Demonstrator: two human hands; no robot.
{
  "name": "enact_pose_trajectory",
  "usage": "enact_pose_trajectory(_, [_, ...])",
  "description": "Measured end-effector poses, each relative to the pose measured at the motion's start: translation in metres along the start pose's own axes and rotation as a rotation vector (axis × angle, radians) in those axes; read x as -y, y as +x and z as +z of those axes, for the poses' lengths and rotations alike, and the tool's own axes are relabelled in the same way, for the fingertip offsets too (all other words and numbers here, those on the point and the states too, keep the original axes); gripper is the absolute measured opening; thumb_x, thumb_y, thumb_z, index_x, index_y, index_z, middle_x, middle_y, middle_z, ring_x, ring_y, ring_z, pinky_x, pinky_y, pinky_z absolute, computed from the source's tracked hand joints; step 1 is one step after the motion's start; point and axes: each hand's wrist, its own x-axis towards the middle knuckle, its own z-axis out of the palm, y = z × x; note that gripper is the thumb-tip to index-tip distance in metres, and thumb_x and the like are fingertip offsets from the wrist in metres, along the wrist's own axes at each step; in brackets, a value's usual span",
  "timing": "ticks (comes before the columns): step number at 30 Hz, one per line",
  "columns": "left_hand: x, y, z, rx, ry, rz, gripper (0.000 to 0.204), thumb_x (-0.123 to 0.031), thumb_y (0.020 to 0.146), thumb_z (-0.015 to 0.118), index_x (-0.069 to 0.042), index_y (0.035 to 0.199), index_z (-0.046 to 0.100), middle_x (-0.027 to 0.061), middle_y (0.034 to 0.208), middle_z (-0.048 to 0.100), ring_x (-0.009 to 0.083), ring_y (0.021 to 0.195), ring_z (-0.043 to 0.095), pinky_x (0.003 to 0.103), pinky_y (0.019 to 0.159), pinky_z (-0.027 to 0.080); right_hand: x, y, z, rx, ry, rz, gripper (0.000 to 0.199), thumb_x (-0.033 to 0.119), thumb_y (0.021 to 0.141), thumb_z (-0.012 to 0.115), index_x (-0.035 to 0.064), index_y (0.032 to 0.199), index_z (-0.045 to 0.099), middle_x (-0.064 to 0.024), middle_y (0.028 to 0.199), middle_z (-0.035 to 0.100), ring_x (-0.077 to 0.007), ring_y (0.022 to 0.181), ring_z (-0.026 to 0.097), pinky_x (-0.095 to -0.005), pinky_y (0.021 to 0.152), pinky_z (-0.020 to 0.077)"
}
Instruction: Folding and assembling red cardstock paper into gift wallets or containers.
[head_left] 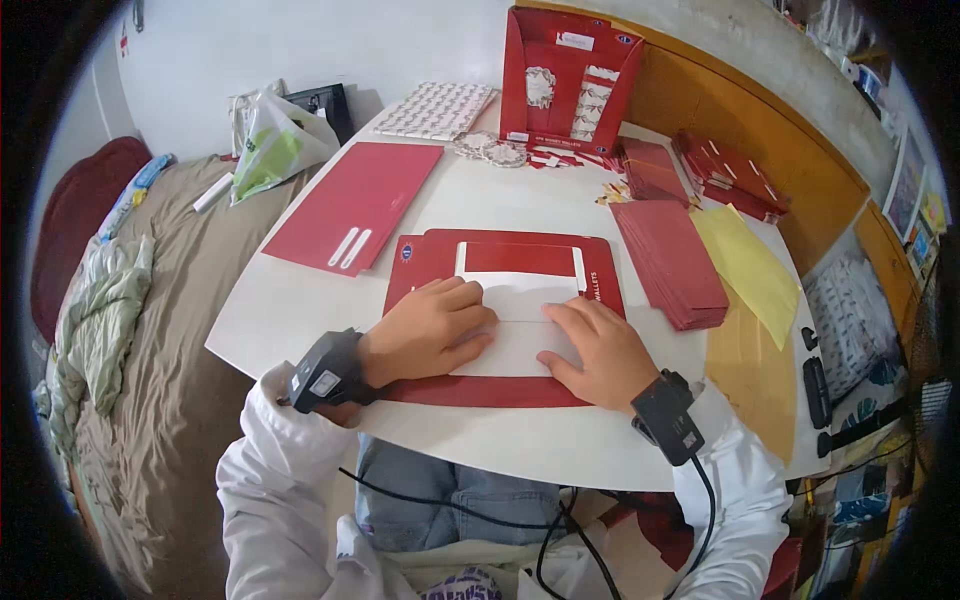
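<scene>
A white paper piece (522, 350) with a crease across it lies on a dark red printed card sheet (470, 391) at the near edge of the table. Resting on the left side of the white piece is my left hand (430, 332), its fingers bent and its thumb apart. My right hand (598, 350) touches the right side, thumb and forefinger spread. Both hands press down and grip nothing. Above the crease, a red panel (520, 260) shows inside a white border.
A large red card (350, 200) lies left, red card stacks (670, 265) right, beside yellow envelopes (750, 270). At the back stand a red display box (565, 85), a patterned white pad (435, 110) and white cut-outs (490, 149). A bed (160, 330) adjoins the left side.
</scene>
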Motion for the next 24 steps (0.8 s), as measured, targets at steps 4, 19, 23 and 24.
enact_pose_trajectory(4, [-0.001,0.002,-0.005,0.048,0.056,-0.002,0.018,-0.014,0.082,0.066,-0.005,0.097,0.064,0.0091,0.09,0.053,0.0275,0.086,0.055,0.038,0.078,0.044,-0.002,0.002,-0.006,0.097,-0.04,0.008,0.035,0.023,0.082,0.069,0.001,0.107,0.059,-0.0111,0.104,0.054,-0.0288,0.098,0.056,-0.0393,0.085,0.0473])
enact_pose_trajectory(19, [-0.001,0.002,0.002,-0.082,0.02,-0.272,0.064,-0.014,0.084,0.067,-0.005,0.141,0.038,0.0197,0.127,0.048,0.0357,0.118,0.047,0.046,0.099,0.038,-0.012,0.002,0.003,-0.038,-0.083,0.068,0.069,0.021,0.079,0.072,0.0054,0.138,0.037,-0.0224,0.148,0.029,-0.0427,0.139,0.025,-0.0517,0.111,0.0256])
enact_pose_trajectory(23, [-0.003,0.002,-0.001,-0.117,0.176,-0.054,0.047,-0.008,0.08,0.066,-0.005,0.124,0.051,0.0127,0.104,0.054,0.0297,0.096,0.054,0.04,0.085,0.042,-0.011,0.003,-0.001,-0.13,-0.118,0.052,0.062,0.013,0.079,0.07,0.0062,0.135,0.043,-0.018,0.132,0.044,-0.0368,0.125,0.041,-0.048,0.104,0.0336])
enact_pose_trajectory(24, [-0.002,0.002,0.0,-0.121,0.203,0.048,0.042,-0.006,0.077,0.065,-0.005,0.118,0.054,0.0097,0.098,0.054,0.0267,0.089,0.055,0.039,0.081,0.042,-0.011,0.003,-0.002,-0.155,-0.129,0.038,0.055,0.009,0.078,0.069,0.0057,0.129,0.05,-0.0152,0.122,0.052,-0.0335,0.115,0.05,-0.0458,0.098,0.0391])
